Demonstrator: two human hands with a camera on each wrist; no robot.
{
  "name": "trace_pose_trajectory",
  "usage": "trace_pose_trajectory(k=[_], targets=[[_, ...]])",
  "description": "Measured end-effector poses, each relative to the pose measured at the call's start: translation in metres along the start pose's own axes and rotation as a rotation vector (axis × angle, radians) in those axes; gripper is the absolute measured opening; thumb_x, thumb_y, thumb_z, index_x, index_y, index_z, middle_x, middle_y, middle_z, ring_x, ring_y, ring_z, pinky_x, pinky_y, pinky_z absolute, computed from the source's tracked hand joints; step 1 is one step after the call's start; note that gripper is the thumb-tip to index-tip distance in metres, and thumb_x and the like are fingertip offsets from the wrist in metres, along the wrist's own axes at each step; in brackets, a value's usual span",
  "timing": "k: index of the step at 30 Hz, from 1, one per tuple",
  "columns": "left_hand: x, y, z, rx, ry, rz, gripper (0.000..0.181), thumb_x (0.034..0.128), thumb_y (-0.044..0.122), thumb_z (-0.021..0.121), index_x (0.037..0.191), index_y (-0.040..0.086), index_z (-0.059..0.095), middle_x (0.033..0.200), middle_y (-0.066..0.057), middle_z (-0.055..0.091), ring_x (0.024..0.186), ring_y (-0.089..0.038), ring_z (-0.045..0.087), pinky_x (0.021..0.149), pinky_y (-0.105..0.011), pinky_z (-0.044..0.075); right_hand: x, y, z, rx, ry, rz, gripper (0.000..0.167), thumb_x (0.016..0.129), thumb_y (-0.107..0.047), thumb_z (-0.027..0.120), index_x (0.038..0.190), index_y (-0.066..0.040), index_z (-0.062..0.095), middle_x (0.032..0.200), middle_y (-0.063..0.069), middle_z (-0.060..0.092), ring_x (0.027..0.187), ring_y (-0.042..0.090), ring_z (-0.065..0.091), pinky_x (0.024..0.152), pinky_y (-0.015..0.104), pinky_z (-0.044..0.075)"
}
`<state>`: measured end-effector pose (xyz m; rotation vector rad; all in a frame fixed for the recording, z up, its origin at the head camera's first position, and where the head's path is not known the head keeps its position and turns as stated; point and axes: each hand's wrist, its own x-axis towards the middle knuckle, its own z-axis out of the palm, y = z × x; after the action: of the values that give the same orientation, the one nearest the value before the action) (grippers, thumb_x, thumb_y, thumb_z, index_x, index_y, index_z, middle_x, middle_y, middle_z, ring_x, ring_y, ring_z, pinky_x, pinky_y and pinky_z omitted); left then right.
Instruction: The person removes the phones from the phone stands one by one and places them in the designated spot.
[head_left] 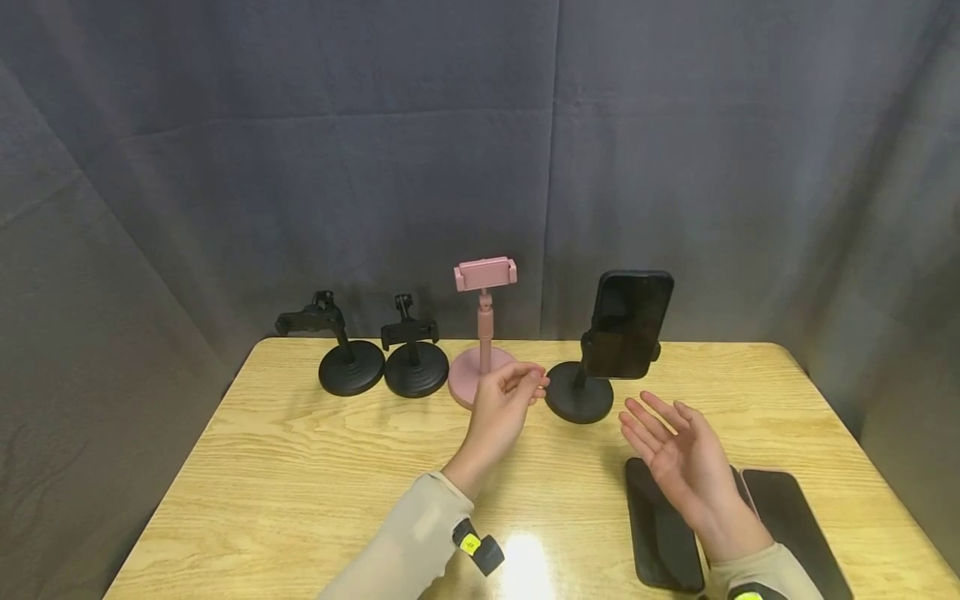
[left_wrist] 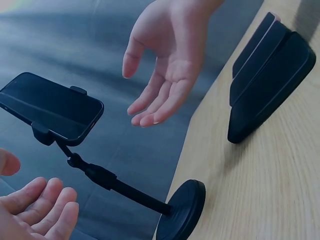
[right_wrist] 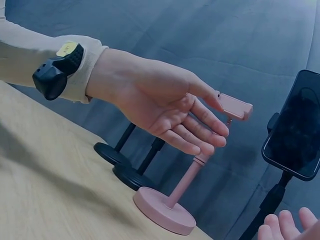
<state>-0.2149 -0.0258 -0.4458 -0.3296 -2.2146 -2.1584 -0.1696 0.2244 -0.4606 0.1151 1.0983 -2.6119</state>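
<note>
A black phone (head_left: pixel 630 325) sits upright, slightly tilted, in the clamp of a black phone stand (head_left: pixel 580 398). My left hand (head_left: pixel 506 404) is in the air left of that stand, in front of the pink phone stand (head_left: pixel 486 333), its fingers loosely bent around nothing. In the right wrist view the left hand (right_wrist: pixel 165 102) shows a bare palm, apart from both stands. My right hand (head_left: pixel 686 462), palm up with relaxed fingers, hovers below the mounted phone and partly covers the phones (head_left: pixel 663 525) lying on the table. Nothing is in it.
Two more black phone stands, one at the far left (head_left: pixel 351 367) and one beside it (head_left: pixel 416 368), stand along the table's back edge with no phones. Three dark phones lie side by side at the right of the wooden table (head_left: pixel 300 500). Grey cloth (head_left: pixel 375 167) hangs behind.
</note>
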Motion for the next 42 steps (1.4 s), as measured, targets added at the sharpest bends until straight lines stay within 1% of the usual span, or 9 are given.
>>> trace_pose_trajectory(k=[11, 15, 20, 22, 24, 27, 31, 39, 42], targets=[[0.012, 0.007, 0.011, 0.0, -0.024, 0.009, 0.026, 0.1047, 0.013, 0.054, 0.123, -0.003, 0.065, 0.122, -0.024, 0.069, 0.109, -0.034, 0.07, 0.098, -0.034, 0.057, 0.013, -0.013, 0.009, 0.165, 0.034, -0.019, 0.041, 0.109, -0.041, 0.038, 0.141, -0.016, 0.044, 0.133, 0.004, 0.059, 0.122, 0.02, 0.064, 0.129, 0.033, 0.015], [0.016, 0.01, 0.014, -0.006, -0.025, 0.013, 0.027, 0.1044, 0.013, 0.054, 0.124, -0.003, 0.064, 0.123, -0.023, 0.069, 0.11, -0.033, 0.069, 0.1, -0.033, 0.057, 0.017, -0.017, 0.015, 0.137, 0.049, -0.033, 0.048, 0.108, -0.043, 0.039, 0.149, -0.019, 0.031, 0.137, 0.003, 0.052, 0.128, 0.019, 0.058, 0.13, 0.034, 0.014], [0.022, 0.013, 0.017, -0.028, -0.038, 0.032, 0.029, 0.1042, 0.013, 0.055, 0.125, -0.006, 0.062, 0.124, -0.023, 0.067, 0.114, -0.034, 0.067, 0.101, -0.031, 0.056, 0.022, -0.021, 0.023, 0.053, 0.049, -0.064, 0.053, 0.108, -0.045, 0.039, 0.153, -0.023, 0.021, 0.139, -0.002, 0.049, 0.152, 0.022, 0.027, 0.131, 0.034, 0.012], [0.025, 0.013, 0.018, -0.035, -0.043, 0.035, 0.031, 0.1038, 0.014, 0.056, 0.126, -0.005, 0.062, 0.126, -0.023, 0.066, 0.117, -0.034, 0.066, 0.102, -0.032, 0.055, 0.024, -0.022, 0.025, 0.056, 0.032, -0.078, 0.052, 0.108, -0.043, 0.04, 0.152, -0.023, 0.022, 0.137, -0.002, 0.052, 0.15, 0.021, 0.032, 0.131, 0.033, 0.01], [0.027, 0.015, 0.02, -0.04, -0.047, 0.035, 0.032, 0.1037, 0.016, 0.056, 0.128, -0.004, 0.062, 0.129, -0.022, 0.066, 0.12, -0.032, 0.065, 0.105, -0.032, 0.053, 0.026, -0.023, 0.027, 0.06, 0.01, -0.09, 0.051, 0.108, -0.041, 0.043, 0.152, -0.024, 0.023, 0.135, -0.003, 0.055, 0.143, 0.017, 0.043, 0.13, 0.033, 0.01], [0.03, 0.017, 0.022, -0.051, -0.052, 0.03, 0.033, 0.1035, 0.016, 0.057, 0.13, -0.003, 0.062, 0.132, -0.022, 0.065, 0.124, -0.031, 0.064, 0.109, -0.034, 0.051, 0.028, -0.024, 0.029, 0.076, -0.017, -0.106, 0.044, 0.108, -0.036, 0.046, 0.147, -0.023, 0.031, 0.132, -0.002, 0.058, 0.124, 0.012, 0.06, 0.126, 0.03, 0.029], [0.035, 0.02, 0.028, -0.076, -0.065, 0.022, 0.033, 0.1026, 0.013, 0.057, 0.131, -0.004, 0.062, 0.131, -0.024, 0.065, 0.124, -0.032, 0.064, 0.108, -0.035, 0.051, 0.03, -0.025, 0.031, 0.098, -0.047, -0.121, 0.03, 0.108, -0.032, 0.047, 0.136, -0.021, 0.047, 0.128, -0.002, 0.06, 0.123, 0.011, 0.061, 0.106, 0.025, 0.051], [0.037, 0.023, 0.035, -0.014, -0.122, 0.029, 0.038, 0.1019, 0.016, 0.062, 0.136, -0.001, 0.06, 0.133, -0.02, 0.065, 0.123, -0.031, 0.065, 0.104, -0.034, 0.054, 0.033, -0.026, 0.037, 0.027, 0.006, -0.094, 0.027, 0.107, -0.031, 0.049, 0.132, -0.027, 0.058, 0.127, -0.007, 0.059, 0.124, 0.005, 0.058, 0.126, 0.028, 0.018], [0.038, 0.024, 0.036, 0.016, -0.119, 0.024, 0.037, 0.1005, 0.017, 0.064, 0.134, 0.001, 0.063, 0.132, -0.017, 0.066, 0.121, -0.029, 0.066, 0.103, -0.036, 0.055, 0.035, -0.026, 0.037, -0.002, 0.021, -0.089, 0.028, 0.106, -0.031, 0.051, 0.132, -0.028, 0.061, 0.127, -0.009, 0.06, 0.124, 0.004, 0.057, 0.121, 0.024, 0.033]])
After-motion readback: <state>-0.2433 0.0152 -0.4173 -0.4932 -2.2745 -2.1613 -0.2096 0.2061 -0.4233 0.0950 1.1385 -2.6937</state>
